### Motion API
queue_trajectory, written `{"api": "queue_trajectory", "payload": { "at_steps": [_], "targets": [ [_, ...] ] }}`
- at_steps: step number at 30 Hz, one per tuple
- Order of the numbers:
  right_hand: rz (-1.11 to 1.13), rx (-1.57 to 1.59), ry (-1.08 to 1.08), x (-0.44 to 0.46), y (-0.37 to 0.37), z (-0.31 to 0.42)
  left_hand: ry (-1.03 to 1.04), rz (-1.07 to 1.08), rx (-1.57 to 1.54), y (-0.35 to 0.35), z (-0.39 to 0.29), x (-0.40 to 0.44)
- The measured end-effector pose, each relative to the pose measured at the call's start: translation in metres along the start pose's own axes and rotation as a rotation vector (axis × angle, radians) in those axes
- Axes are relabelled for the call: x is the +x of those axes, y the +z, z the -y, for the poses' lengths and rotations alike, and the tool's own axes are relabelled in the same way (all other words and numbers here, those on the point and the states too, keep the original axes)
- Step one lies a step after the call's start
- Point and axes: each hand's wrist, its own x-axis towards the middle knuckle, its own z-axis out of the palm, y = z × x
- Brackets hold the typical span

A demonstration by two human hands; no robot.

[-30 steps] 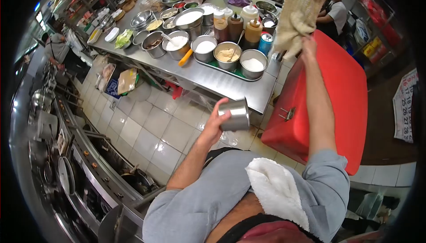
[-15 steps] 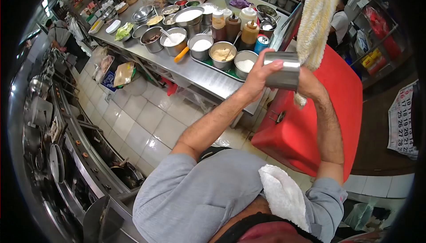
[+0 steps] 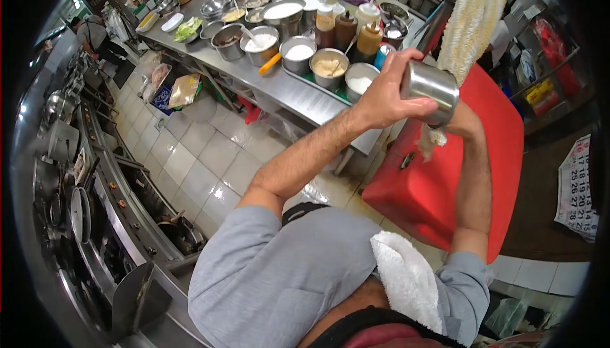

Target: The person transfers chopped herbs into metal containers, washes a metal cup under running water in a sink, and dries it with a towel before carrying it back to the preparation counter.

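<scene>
A shiny metal cup point(image 3: 431, 92) is held tilted on its side in front of me. My left hand point(image 3: 395, 94) is closed around it, with the thumb along the near side and the fingers over the top. My right hand point(image 3: 467, 122) is at the cup's lower right end, and its fingers are hidden behind the metal. A long yellow-white towel point(image 3: 475, 24) hangs down behind the cup. Its ragged lower end shows beneath, close to my right hand. Whether that hand grips the towel or the cup is hidden.
A red chest point(image 3: 406, 189) stands below my hands. On the steel counter point(image 3: 286, 100) are several metal bowls, sauce bottles point(image 3: 346, 29) and a blue can point(image 3: 384, 55). A stove point(image 3: 121, 202) lines the left. Another person point(image 3: 95, 36) stands far left. A calendar point(image 3: 577, 189) hangs right.
The cup and both hands have moved right and slightly down in view. The cup has tilted further, its right end lower. The scene has shifted a little as the head turned.
</scene>
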Motion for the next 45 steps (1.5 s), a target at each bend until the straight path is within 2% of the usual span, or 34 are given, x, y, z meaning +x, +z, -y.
{"api": "queue_trajectory", "payload": {
  "at_steps": [2, 3, 4, 6, 7, 8, 9, 10, 12, 13, 14, 16, 17, 18, 19, 20, 22, 23, 24, 26, 27, 28, 30, 31, 32, 34, 35, 36, 38, 39, 40, 42, 43, 45],
  "targets": [
    [0.373, -0.428, -0.217, -0.003, -0.024, 0.009, 0.260, 0.156, 0.406, 0.001, -0.022, 0.001],
    [0.353, -0.217, -0.107, -0.005, -0.025, 0.014, 0.402, 0.152, 0.440, 0.002, -0.025, 0.007],
    [0.349, -0.245, -0.135, -0.003, -0.030, 0.011, 0.407, 0.199, 0.430, 0.000, -0.031, 0.010],
    [0.194, 0.350, -0.074, -0.012, -0.022, 0.013, 0.584, 0.270, 0.334, -0.005, -0.024, 0.024],
    [0.044, 0.415, -0.054, -0.009, -0.023, -0.009, 0.430, 0.299, 0.113, -0.005, -0.011, 0.026],
    [-0.050, 0.513, -0.091, -0.008, -0.016, -0.022, 0.125, 0.287, -0.247, 0.000, -0.015, 0.023],
    [-0.142, 0.604, -0.138, -0.005, -0.003, -0.022, 0.027, 0.260, -0.295, 0.001, -0.015, 0.022],
    [-0.191, 0.659, 0.039, -0.005, -0.002, -0.014, -0.072, 0.231, -0.341, 0.002, -0.015, 0.022],
    [-0.109, 0.083, -0.126, -0.010, -0.008, -0.023, -0.025, 0.170, -0.265, 0.008, -0.016, 0.012],
    [-0.104, 0.010, -0.235, -0.014, -0.007, -0.028, 0.213, 0.186, 0.130, 0.009, -0.018, 0.009],
    [0.011, -0.091, -0.305, -0.016, -0.011, -0.028, 0.441, 0.188, 0.520, 0.010, -0.021, 0.005],
    [0.066, 0.067, 0.013, -0.030, -0.018, -0.009, 0.458, 0.217, 0.517, 0.010, -0.025, 0.012],
    [0.069, 0.063, 0.010, -0.029, -0.020, -0.017, 0.485, 0.227, 0.427, 0.004, -0.024, 0.023],
    [-0.067, 0.306, 0.006, -0.025, -0.016, -0.023, 0.513, 0.237, 0.337, -0.003, -0.024, 0.032],
    [-0.133, 0.424, 0.001, -0.024, -0.016, -0.023, 0.392, 0.147, 0.240, -0.010, -0.018, 0.035],
    [-0.200, 0.541, -0.012, -0.022, -0.012, -0.016, 0.214, 0.054, -0.010, -0.013, -0.014, 0.036],
    [-0.532, 0.944, -0.268, -0.026, 0.021, 0.034, 0.074, -0.153, -0.585, -0.003, -0.033, 0.031],
    [-0.548, 0.906, -0.309, -0.022, 0.017, 0.012, 0.069, -0.218, -0.625, 0.002, -0.018, 0.031],
    [-0.256, 1.233, -0.501, -0.012, 0.026, 0.009, 0.095, -0.220, -0.498, 0.011, -0.014, 0.025],
    [-0.752, 0.991, -0.500, 0.004, 0.056, 0.022, 0.172, -0.253, -0.503, 0.040, -0.010, 0.010],
    [-0.611, 1.044, -0.545, 0.003, 0.052, 0.023, 0.044, -0.191, -0.676, 0.037, -0.008, 0.007],
    [-0.469, 1.091, -0.577, 0.003, 0.047, 0.023, 0.049, -0.189, -0.677, 0.033, -0.007, 0.008],
    [-0.595, 0.980, -0.457, 0.002, 0.043, 0.028, -0.270, 0.067, -1.100, 0.021, -0.006, 0.006],
    [-0.474, 1.021, -0.384, -0.001, 0.036, 0.019, -0.391, 0.198, -1.130, 0.012, -0.005, 0.004],
    [-0.476, 1.019, -0.386, -0.004, 0.033, 0.016, -0.391, 0.201, -1.131, 0.009, -0.002, 0.000],
    [-0.190, 1.203, -0.227, -0.005, 0.031, 0.016, -0.576, 0.237, -1.015, 0.004, 0.000, -0.007],
    [-0.181, 1.157, -0.150, -0.002, 0.034, 0.015, -0.663, 0.222, -0.929, 0.000, -0.006, -0.012],
    [-0.248, 1.133, -0.130, -0.004, 0.039, 0.012, -0.640, 0.335, -0.922, -0.007, 0.001, -0.016],
    [-0.488, 0.907, -0.139, -0.005, 0.046, -0.018, -0.578, 0.323, -0.744, -0.018, 0.011, -0.028],
    [-0.555, 0.824, -0.123, -0.006, 0.055, -0.028, -0.506, 0.284, -0.510, -0.027, 0.018, -0.035],
    [-0.622, 0.742, -0.101, -0.010, 0.065, -0.037, -0.507, 0.288, -0.514, -0.032, 0.022, -0.045],
    [-0.658, 0.735, -0.060, -0.024, 0.079, -0.046, -0.353, 0.139, -0.038, -0.044, 0.030, -0.065],
    [-0.799, 0.658, 0.029, -0.032, 0.088, -0.047, -0.358, 0.151, -0.040, -0.053, 0.042, -0.074],
    [-1.048, 0.551, 0.174, -0.052, 0.101, -0.047, -0.562, -0.023, -0.626, -0.066, 0.059, -0.089]
  ]
}}
